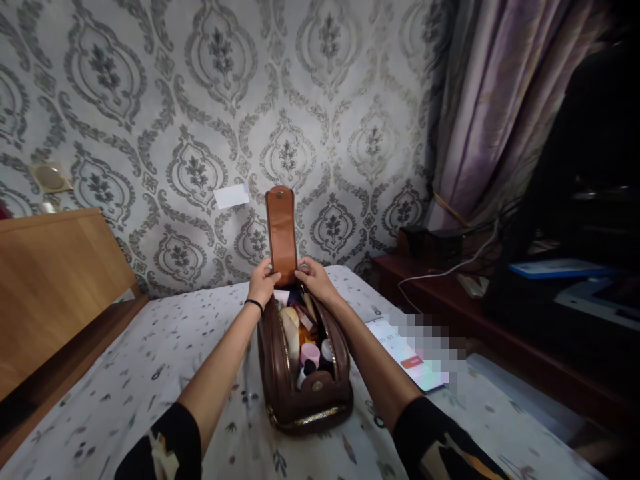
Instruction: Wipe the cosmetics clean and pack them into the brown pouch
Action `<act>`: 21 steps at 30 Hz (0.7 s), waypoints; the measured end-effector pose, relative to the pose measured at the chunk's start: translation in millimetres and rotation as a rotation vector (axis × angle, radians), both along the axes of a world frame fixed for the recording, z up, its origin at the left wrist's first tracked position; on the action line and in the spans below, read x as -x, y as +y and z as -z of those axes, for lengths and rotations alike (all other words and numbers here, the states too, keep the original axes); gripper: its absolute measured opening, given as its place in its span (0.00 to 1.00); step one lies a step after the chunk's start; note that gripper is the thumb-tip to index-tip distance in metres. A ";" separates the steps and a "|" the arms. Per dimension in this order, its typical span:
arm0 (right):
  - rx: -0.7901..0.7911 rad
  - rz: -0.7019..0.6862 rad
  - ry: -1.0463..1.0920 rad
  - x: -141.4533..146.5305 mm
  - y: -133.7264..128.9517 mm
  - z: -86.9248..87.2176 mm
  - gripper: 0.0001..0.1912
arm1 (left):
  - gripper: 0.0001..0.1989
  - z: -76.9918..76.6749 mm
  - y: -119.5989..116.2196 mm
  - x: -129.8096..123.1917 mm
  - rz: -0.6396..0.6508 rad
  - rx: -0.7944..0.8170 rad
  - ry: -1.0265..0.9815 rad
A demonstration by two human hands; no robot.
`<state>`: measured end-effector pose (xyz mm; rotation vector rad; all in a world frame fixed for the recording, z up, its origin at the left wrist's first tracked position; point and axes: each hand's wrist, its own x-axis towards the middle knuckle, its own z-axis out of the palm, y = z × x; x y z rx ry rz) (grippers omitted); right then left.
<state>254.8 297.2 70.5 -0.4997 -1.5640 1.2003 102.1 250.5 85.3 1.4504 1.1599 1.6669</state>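
Note:
A brown leather toiletry bag [305, 405] lies on the bed sheet with its zipped top gaping. Inside it I see a pink-lidded jar [310, 353], a pale bottle-like item [290, 337] and several other small items partly hidden. The bag's tan strap flap [283, 233] stands upright at the far end, a snap near its tip. My left hand [263, 283] pinches the flap's left lower edge between thumb and fingers. On the opposite edge, my right hand [315, 279] grips the base of the same flap.
A lit tablet or phone [400, 353], partly blurred out, lies right of the bag. A wooden headboard-like panel [55, 287] stands at left. The patterned wall rises behind the bed. At right is a dark red table [395, 273] with cables and a blue-edged item [560, 269].

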 end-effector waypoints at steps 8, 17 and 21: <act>-0.047 0.011 -0.002 -3.8 -9.8 -3.9 0.10 | 0.12 2.9 -1.4 -2.3 -0.047 -0.074 0.104; -0.063 0.019 0.023 -6.4 -16.9 -6.5 0.09 | 0.09 1.2 -13.0 -5.8 -0.136 -0.098 0.258; -0.048 0.015 0.047 -7.2 -23.4 -7.8 0.11 | 0.06 -3.5 -23.4 -9.4 -0.165 -0.106 0.321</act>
